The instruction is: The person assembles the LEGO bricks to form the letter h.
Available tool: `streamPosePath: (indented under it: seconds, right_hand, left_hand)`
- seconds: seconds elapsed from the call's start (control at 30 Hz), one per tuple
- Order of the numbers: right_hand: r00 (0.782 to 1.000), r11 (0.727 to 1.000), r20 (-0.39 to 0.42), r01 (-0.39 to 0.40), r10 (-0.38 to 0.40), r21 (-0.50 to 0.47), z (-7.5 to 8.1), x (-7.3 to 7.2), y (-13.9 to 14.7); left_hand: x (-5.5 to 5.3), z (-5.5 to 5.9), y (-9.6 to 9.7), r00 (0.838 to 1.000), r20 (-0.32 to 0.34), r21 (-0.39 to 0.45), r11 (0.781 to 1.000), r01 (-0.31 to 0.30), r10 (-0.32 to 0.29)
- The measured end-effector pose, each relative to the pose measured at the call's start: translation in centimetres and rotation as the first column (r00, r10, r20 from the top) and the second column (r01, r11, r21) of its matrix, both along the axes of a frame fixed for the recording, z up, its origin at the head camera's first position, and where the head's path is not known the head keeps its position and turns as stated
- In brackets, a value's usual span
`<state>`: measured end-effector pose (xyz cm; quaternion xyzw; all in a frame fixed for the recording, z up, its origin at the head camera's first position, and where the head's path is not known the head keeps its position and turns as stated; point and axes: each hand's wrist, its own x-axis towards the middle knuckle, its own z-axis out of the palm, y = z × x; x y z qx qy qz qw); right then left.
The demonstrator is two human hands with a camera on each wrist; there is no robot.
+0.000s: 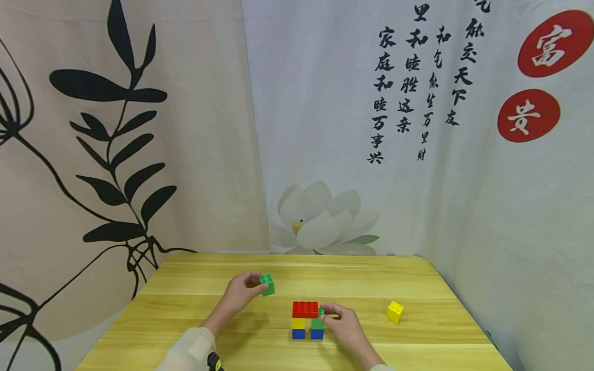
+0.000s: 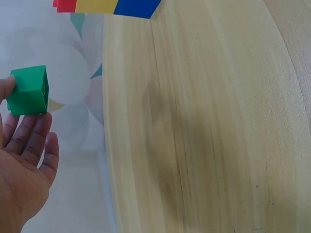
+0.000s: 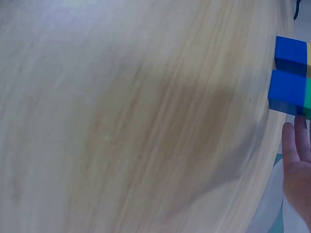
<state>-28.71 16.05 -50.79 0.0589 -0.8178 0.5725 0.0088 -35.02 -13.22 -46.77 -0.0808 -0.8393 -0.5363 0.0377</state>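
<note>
Off to the left and above the table, my left hand (image 1: 242, 293) pinches a green toy brick (image 1: 267, 285) between thumb and fingers. The left wrist view shows that green brick (image 2: 28, 91) with its hollow side facing right. A small brick structure stands on the table: two blue bricks (image 1: 298, 334) at the bottom, a yellow brick (image 1: 298, 323) and a second green brick (image 1: 317, 324) above them, and a red brick (image 1: 304, 309) bridging the top. At the structure's right side, my right hand (image 1: 344, 327) holds it by the green brick, with thumb and forefinger at its upper edge.
A loose yellow brick (image 1: 395, 312) lies farther right on the wooden table (image 1: 209, 273). Printed cloth (image 1: 315, 103) hangs behind the table's back edge. A dark band-like object (image 1: 214, 361) sits at the left wrist.
</note>
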Motion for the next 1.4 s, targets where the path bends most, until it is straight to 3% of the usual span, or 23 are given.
streamPosePath:
  seconds: [0.63,1.4]
  right_hand:
    - [1.000,1.000,0.011,-0.002,0.001,0.014,0.0,-0.1,0.1]
    - [1.000,1.000,0.012,-0.005,0.005,-0.001,-0.1,-0.4,0.3]
  left_hand:
    - [0.4,1.0,1.9,0.998,-0.021,-0.044,0.997,0.058,-0.058]
    - [1.0,1.9,3.5,0.981,-0.004,-0.026,0.981,0.193,-0.193]
